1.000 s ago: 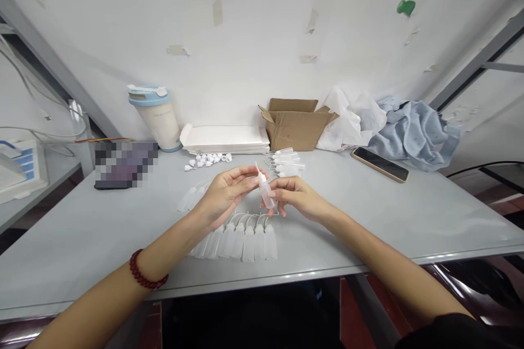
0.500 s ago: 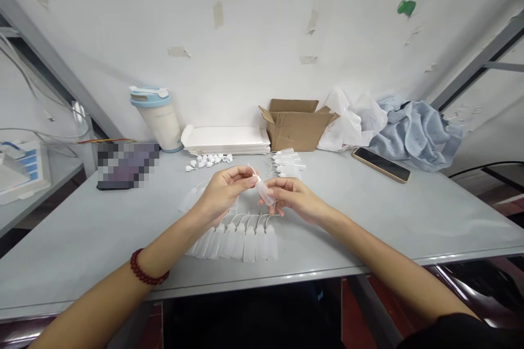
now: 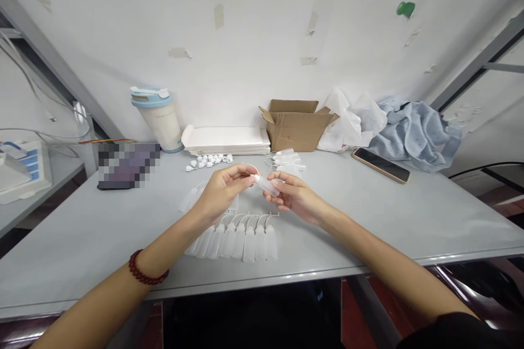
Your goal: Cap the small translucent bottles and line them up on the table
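Between my two hands is a small translucent plastic bottle point(image 3: 268, 186), tilted with its white top end toward the left. My right hand point(image 3: 297, 195) grips the bottle's body between thumb and fingers. My left hand point(image 3: 223, 190) pinches the white cap end, where a thin curved tube shows above the fingers. Below the hands, a row of similar bottles point(image 3: 249, 242) with bent tubes lies on the table. More bottles point(image 3: 189, 200) lie partly hidden behind my left hand. Another group of bottles point(image 3: 289, 159) is behind my right hand.
Small white caps point(image 3: 209, 160) lie before a stack of white boxes point(image 3: 227, 139). Farther along the wall stand a tumbler point(image 3: 159, 120), an open cardboard box point(image 3: 298, 130), a plastic bag point(image 3: 347, 122) and a blue cloth point(image 3: 413, 133). A phone point(image 3: 381, 164) lies at right.
The bottle has turned from a steep tilt to a flatter one, its base swinging up and to the right. My right hand has shifted its fingers along with it; my left stays at the cap.
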Demonstrator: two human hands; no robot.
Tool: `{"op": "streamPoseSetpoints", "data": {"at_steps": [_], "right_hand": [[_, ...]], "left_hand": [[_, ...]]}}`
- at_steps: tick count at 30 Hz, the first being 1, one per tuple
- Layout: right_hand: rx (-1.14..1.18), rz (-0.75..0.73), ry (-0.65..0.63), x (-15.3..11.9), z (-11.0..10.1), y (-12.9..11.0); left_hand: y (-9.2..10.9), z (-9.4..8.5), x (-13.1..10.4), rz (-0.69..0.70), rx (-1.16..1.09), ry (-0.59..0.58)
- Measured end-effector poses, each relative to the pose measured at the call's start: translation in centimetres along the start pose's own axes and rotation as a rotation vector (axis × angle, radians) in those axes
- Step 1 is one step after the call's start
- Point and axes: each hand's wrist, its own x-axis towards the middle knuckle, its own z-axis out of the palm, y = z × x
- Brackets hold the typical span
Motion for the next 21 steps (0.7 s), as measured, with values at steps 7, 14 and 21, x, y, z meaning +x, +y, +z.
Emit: {"op": "streamPoseSetpoints", "data": {"at_steps": [7,14,21], "right_hand": [[-0.112,-0.045,-0.006,-0.18,0.04,-0.03],[-0.171,-0.038,0.024,0.03,-0.31,0.02],[-0.259,-0.054,0.091,0.19,-0.33,0.05]], "left_hand": [[0.24,-0.15,0.01,-0.119,0.087,-0.039],[0.59,-0.42,-0.11,-0.043,0.257,-0.099],[0.59,-0.1,-0.22,-0.031,0.293,-0.074]]}}
